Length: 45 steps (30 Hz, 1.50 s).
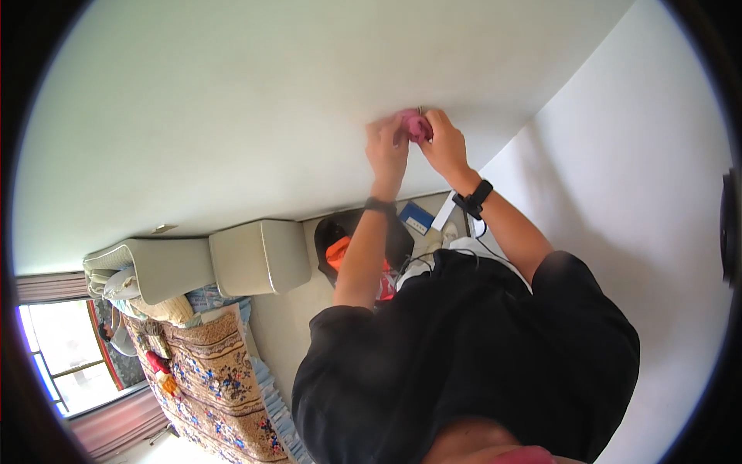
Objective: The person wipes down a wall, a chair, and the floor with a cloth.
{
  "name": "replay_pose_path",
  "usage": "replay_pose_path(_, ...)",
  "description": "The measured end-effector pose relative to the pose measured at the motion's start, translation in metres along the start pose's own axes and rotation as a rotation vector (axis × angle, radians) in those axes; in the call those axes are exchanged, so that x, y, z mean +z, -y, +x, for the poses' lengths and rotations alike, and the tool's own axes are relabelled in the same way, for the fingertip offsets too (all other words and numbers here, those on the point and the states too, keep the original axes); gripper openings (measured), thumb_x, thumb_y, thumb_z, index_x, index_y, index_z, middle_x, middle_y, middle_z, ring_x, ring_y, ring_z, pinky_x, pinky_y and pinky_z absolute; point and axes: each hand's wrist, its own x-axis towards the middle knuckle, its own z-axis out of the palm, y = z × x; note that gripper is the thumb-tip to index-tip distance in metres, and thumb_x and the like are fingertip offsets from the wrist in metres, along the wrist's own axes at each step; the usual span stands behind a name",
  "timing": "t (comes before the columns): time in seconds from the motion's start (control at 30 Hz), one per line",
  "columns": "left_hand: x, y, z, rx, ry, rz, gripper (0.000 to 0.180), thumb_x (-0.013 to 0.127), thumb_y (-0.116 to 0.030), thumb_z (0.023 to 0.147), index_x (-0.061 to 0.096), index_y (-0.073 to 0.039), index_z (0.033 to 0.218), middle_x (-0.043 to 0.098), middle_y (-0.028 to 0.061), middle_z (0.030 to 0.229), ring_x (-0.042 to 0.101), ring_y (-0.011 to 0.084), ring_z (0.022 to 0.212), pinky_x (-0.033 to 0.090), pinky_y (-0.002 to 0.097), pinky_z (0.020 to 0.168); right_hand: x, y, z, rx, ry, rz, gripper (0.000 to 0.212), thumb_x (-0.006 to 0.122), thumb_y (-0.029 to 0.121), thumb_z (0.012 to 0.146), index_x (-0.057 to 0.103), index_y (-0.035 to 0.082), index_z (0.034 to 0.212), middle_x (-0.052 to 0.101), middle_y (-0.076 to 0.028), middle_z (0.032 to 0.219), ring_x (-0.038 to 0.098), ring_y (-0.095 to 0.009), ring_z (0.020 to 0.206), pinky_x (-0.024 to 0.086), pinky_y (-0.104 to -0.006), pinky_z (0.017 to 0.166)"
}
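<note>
A bunched pink cloth [418, 127] is held up close to the pale wall [255, 93], between my two hands. My left hand [386, 151] pinches its left side, with some fingertips hidden behind the folds. On the other side, my right hand [446, 145] grips the cloth between thumb and fingers. A small dark metal piece [420, 110] shows just above the cloth; what it is fixed to cannot be made out. Both wrists wear black bands, and a thin dark cord hangs below the right one.
A second wall [618, 170] meets this one at a corner on the right. Low down are a blue box [417, 218], an orange item [338, 252] and a dark bag-like shape. Two beige cabinets [263, 259], a bed with patterned cover [209, 371] and a window [69, 348] lie left.
</note>
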Motion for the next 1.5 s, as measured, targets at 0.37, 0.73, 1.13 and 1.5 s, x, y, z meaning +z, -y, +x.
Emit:
replay_pose_path(0.37, 0.053, -0.077, 0.066, 0.157, -0.037, -0.249, 0.039, 0.068, 0.009, 0.068, 0.067, -0.013, 0.100, 0.062, 0.0057, 0.098, 0.064, 0.0213, 0.078, 0.054, 0.0310, 0.060, -0.067, 0.001, 0.032, 0.064, -0.378, 0.120, 0.018, 0.067, 0.008, 0.078, 0.051, 0.005, 0.087, 0.061, -0.012, 0.078, 0.061, -0.031, 0.069, 0.049, -0.0361, 0.062)
replay_pose_path(0.73, 0.059, -0.026, 0.010, 0.002, 0.102, -0.141, 0.030, 0.069, 0.001, 0.075, 0.067, -0.016, 0.099, 0.062, 0.0030, 0.099, 0.064, 0.0220, 0.072, 0.052, 0.0322, 0.057, -0.009, -0.035, 0.010, 0.196, -0.239, 0.070, 0.021, 0.067, 0.006, 0.078, 0.055, 0.006, 0.094, 0.062, -0.014, 0.086, 0.061, -0.038, 0.082, 0.049, -0.0409, 0.068)
replay_pose_path(1.13, 0.036, -0.048, 0.003, -0.082, 0.125, -0.211, 0.038, 0.068, 0.013, 0.072, 0.066, -0.006, 0.106, 0.057, 0.0087, 0.106, 0.059, 0.0195, 0.094, 0.054, 0.0259, 0.065, -0.050, -0.021, -0.019, 0.196, -0.093, 0.129, 0.028, 0.069, 0.007, 0.078, 0.059, 0.004, 0.104, 0.060, -0.013, 0.085, 0.062, -0.027, 0.069, 0.050, -0.0349, 0.061)
replay_pose_path(1.5, 0.045, -0.328, -0.041, 0.263, 0.357, -1.088, 0.039, 0.069, 0.012, 0.072, 0.063, 0.000, 0.109, 0.057, 0.0113, 0.107, 0.056, 0.0110, 0.078, 0.043, 0.0184, 0.054, -0.285, 0.051, -0.208, 0.138, -0.886, -0.396, 0.045, 0.073, -0.006, 0.065, 0.063, -0.001, 0.108, 0.060, -0.012, 0.088, 0.058, -0.022, 0.073, 0.049, -0.0292, 0.063)
